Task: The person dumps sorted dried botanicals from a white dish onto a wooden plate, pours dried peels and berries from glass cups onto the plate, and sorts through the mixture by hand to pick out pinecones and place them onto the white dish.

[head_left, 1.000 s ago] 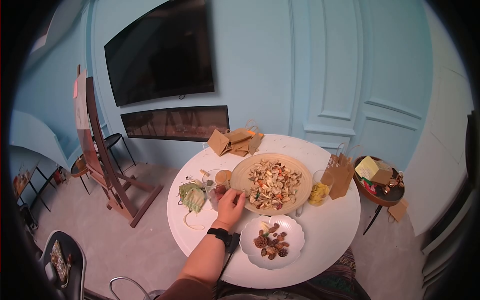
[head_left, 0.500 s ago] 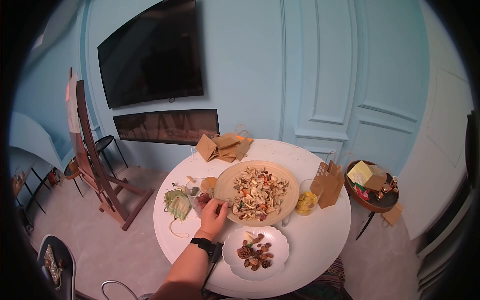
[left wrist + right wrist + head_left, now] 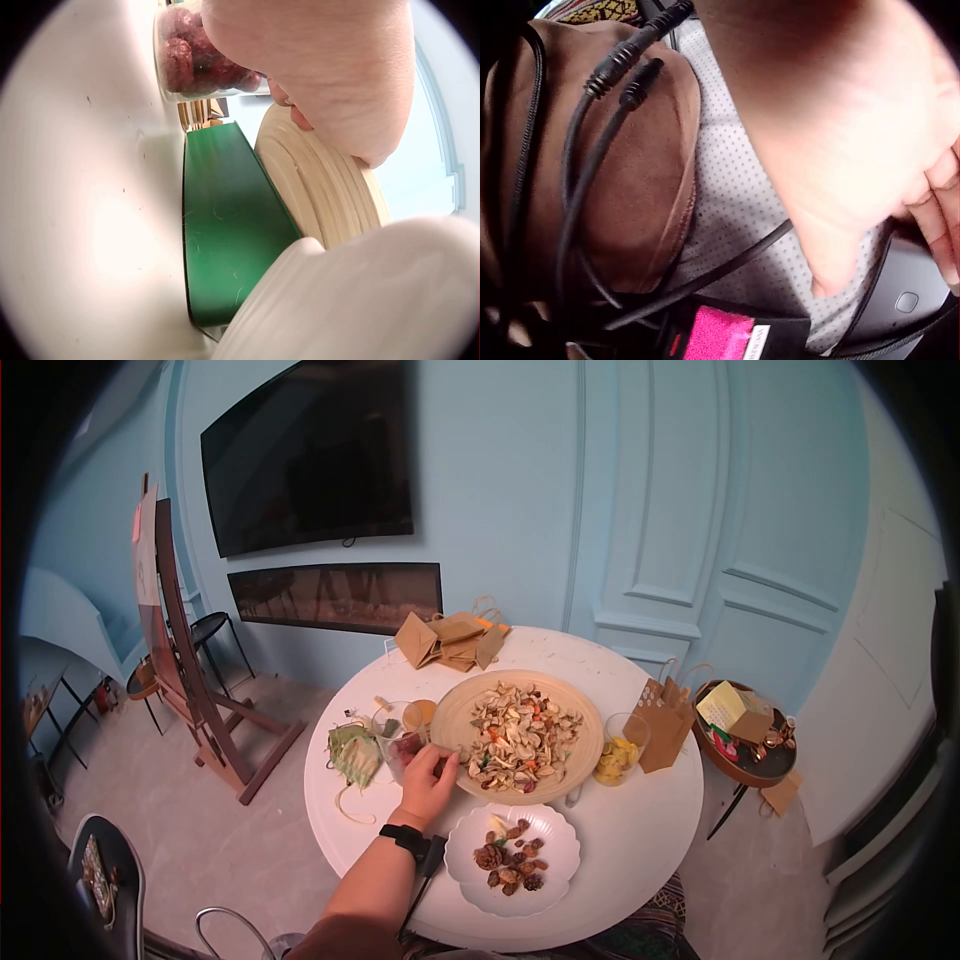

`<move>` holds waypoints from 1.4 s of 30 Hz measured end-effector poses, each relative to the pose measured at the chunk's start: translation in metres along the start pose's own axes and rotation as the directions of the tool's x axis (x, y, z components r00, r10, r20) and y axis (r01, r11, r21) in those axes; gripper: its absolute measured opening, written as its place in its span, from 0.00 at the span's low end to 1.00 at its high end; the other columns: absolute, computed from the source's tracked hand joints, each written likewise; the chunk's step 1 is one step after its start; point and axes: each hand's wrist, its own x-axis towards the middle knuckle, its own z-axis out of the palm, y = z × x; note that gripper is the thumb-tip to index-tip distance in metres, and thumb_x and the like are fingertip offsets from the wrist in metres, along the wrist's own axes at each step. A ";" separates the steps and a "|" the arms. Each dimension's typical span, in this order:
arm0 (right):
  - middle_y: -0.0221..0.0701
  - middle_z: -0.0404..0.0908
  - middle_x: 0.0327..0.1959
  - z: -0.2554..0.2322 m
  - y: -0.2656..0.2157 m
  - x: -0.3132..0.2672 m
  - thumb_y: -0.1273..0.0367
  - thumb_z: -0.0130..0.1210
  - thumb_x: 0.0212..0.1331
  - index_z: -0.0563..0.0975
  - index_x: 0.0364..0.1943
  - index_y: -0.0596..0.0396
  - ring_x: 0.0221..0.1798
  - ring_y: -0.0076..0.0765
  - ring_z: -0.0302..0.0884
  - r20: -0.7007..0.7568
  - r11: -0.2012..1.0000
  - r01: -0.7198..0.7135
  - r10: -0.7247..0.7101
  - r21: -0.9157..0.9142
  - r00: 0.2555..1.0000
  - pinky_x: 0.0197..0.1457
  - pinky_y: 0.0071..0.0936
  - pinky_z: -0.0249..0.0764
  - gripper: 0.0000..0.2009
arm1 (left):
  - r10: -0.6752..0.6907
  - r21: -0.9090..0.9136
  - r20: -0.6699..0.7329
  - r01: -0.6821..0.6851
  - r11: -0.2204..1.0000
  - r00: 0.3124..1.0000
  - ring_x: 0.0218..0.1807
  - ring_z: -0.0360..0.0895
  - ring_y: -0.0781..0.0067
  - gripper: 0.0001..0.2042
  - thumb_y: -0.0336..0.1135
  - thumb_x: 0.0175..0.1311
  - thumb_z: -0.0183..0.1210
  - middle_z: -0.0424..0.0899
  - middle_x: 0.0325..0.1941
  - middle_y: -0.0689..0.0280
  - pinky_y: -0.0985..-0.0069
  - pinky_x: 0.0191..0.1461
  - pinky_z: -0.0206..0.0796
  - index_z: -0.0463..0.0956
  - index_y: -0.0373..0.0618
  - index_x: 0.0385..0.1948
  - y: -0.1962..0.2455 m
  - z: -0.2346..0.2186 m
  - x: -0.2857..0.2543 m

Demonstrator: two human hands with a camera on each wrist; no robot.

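My left hand (image 3: 430,785) is at the near left rim of a wide wooden plate (image 3: 447,728) heaped with dried slices (image 3: 525,740). Its curled fingers hold that rim; the thumb is hidden in the left wrist view. Just beyond the knuckles stands a clear cup (image 3: 392,722) of dark red dried pieces (image 3: 202,60). A white scalloped dish (image 3: 560,835) holds pinecones (image 3: 488,857) and small brown pods, right of the left wrist. Down over grey dotted cloth (image 3: 731,195), my right hand (image 3: 870,142) hangs with loosely bent fingers, nothing visible in them.
A green object (image 3: 229,217) stands below the wooden plate. Kraft paper bags (image 3: 455,640) lie at the back, another bag (image 3: 660,730) stands right, beside a cup of yellow slices (image 3: 617,760). A pale green drawstring bag (image 3: 355,755) lies left. Black cables (image 3: 577,172) run near the right hand.
The head view has swung slightly, shifting the table left in the picture. My left hand stays at the wooden plate's rim, and the things on the table keep their places.
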 end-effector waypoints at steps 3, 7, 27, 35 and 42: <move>0.46 0.76 0.35 0.001 -0.001 -0.003 0.65 0.54 0.66 0.75 0.37 0.60 0.39 0.51 0.73 0.013 1.000 -0.004 0.004 -0.003 1.000 0.42 0.41 0.69 0.10 | 0.043 0.023 -0.008 -0.043 0.999 0.999 0.26 0.71 0.68 0.05 0.31 0.65 0.59 0.74 0.26 0.62 0.75 0.30 0.63 0.77 0.40 0.30 0.000 -0.001 0.001; 0.45 0.76 0.35 -0.006 -0.002 -0.006 0.65 0.54 0.66 0.75 0.37 0.60 0.39 0.50 0.74 0.042 1.000 -0.004 0.005 -0.023 0.999 0.43 0.41 0.69 0.10 | 0.022 0.007 -0.003 -0.022 1.000 1.000 0.26 0.71 0.69 0.05 0.31 0.65 0.59 0.74 0.26 0.63 0.75 0.30 0.62 0.77 0.40 0.31 -0.001 0.000 0.000; 0.45 0.77 0.37 -0.014 -0.008 -0.020 0.65 0.55 0.66 0.75 0.38 0.61 0.40 0.49 0.74 0.146 0.998 -0.026 0.035 -0.063 0.989 0.44 0.40 0.70 0.10 | 0.000 -0.025 0.015 0.000 1.000 1.000 0.24 0.72 0.71 0.06 0.32 0.66 0.59 0.76 0.28 0.62 0.77 0.29 0.63 0.77 0.40 0.32 -0.004 0.000 0.000; 0.45 0.77 0.37 -0.017 -0.008 -0.023 0.65 0.55 0.66 0.75 0.39 0.61 0.41 0.49 0.74 0.172 0.997 -0.034 0.045 -0.068 0.984 0.45 0.40 0.70 0.10 | 0.010 -0.047 0.003 -0.010 0.999 1.000 0.24 0.71 0.72 0.06 0.32 0.66 0.60 0.75 0.28 0.63 0.77 0.29 0.63 0.77 0.40 0.32 -0.005 0.000 0.000; 0.45 0.77 0.38 -0.018 -0.009 -0.026 0.65 0.55 0.66 0.75 0.40 0.61 0.41 0.48 0.74 0.194 0.996 -0.046 0.059 -0.071 0.979 0.45 0.40 0.70 0.11 | 0.010 -0.017 0.009 -0.010 1.000 1.000 0.24 0.71 0.72 0.06 0.33 0.65 0.60 0.75 0.28 0.63 0.77 0.29 0.63 0.77 0.40 0.32 -0.004 -0.001 0.001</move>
